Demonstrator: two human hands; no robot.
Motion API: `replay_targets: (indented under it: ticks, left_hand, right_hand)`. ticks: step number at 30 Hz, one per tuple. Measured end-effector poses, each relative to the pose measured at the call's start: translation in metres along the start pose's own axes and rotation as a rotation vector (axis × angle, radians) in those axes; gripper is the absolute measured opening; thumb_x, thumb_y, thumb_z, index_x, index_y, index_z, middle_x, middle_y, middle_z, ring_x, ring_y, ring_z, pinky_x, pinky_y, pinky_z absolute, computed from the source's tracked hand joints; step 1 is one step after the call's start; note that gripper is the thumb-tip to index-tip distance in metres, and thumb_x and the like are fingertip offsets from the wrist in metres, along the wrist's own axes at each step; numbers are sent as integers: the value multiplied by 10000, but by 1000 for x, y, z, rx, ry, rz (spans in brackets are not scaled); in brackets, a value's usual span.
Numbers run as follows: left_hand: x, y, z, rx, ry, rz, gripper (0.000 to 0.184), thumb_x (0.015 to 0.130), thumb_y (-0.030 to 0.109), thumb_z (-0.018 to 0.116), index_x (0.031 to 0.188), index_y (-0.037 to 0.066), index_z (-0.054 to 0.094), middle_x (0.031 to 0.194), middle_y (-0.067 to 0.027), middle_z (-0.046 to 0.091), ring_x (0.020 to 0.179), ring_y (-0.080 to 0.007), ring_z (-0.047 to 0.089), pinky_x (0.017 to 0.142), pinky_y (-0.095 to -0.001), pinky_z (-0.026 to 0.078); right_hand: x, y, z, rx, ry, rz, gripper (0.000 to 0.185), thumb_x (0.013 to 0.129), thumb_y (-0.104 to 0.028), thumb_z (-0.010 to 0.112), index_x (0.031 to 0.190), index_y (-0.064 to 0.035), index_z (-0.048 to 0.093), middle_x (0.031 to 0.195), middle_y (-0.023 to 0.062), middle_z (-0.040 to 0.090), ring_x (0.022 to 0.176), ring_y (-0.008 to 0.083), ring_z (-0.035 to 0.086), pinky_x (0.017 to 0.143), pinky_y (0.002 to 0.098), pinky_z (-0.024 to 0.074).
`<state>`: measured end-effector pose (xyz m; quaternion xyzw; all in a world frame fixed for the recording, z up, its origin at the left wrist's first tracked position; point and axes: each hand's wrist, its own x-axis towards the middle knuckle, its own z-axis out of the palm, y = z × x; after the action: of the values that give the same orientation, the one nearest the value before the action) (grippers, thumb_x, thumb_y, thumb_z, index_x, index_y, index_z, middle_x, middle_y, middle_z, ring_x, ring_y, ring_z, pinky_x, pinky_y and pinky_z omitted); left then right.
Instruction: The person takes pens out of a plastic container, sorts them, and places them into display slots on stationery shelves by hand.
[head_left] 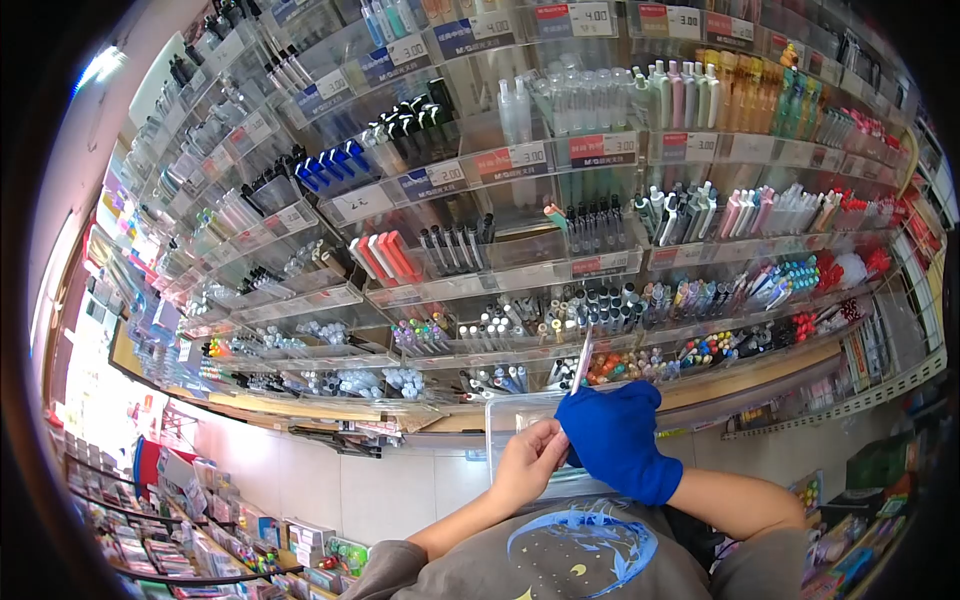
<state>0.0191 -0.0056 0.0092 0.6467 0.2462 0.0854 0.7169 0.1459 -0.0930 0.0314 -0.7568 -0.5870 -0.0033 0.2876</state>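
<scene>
My right hand [618, 440] wears a blue glove and is closed. A slim white pen-like item [582, 364] sticks up from the glove, its narrow end pointing towards the shelves. Bare and pinched, my left hand [532, 460] presses its fingertips against the near left side of the glove. What lies between those fingertips is hidden. Beneath both hands is a clear plastic box [494, 425], mostly covered by them, so its contents cannot be made out.
Ahead rises a tiered clear display rack [505, 270] packed with pens and price labels [527, 155]. Red-and-white pens [386, 256] and blue-capped pens [333, 164] stand in its compartments. A wooden ledge [465, 416] runs below. More goods [215, 510] lie at lower left.
</scene>
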Motion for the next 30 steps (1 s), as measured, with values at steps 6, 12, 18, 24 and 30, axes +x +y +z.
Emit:
replay_targets:
  ticks: [6,12,18,24,30]
  left_hand:
    - [-2,1,-1,-203,-238,-35,182,926,175,428,929,16,514,588,23,418,491,-40,346,448,-177,279]
    - [-4,2,-7,-432,-326,-89,208,933,218,403,931,33,497,581,4,414,483,-59,345,437,-179,279]
    - [-4,4,-7,-494,-269,-55,247,906,265,460,928,23,503,592,-27,433,490,-78,347,440,-189,269]
    - [-3,-4,-4,-362,-310,-30,213,926,221,421,930,20,492,606,-19,440,503,-75,367,453,-185,297]
    - [-2,-1,-4,-320,-214,34,223,938,201,395,913,9,504,610,-4,447,505,-64,386,452,-184,325]
  right_hand:
    - [6,25,21,664,-31,278,115,770,-142,535,678,-75,519,644,50,554,577,172,544,477,294,403]
    - [10,12,7,1276,20,387,187,866,-186,468,738,-56,509,632,28,518,499,122,468,474,288,389]
    - [20,27,-9,1040,-415,350,136,832,-164,469,762,-60,521,665,44,523,562,158,498,519,289,404]
    - [26,30,-13,1035,-221,369,99,798,-163,483,789,-74,526,695,79,535,575,201,508,527,300,413]
    - [12,14,-3,360,-89,0,87,759,-191,537,744,-106,537,638,52,541,541,186,533,444,307,364]
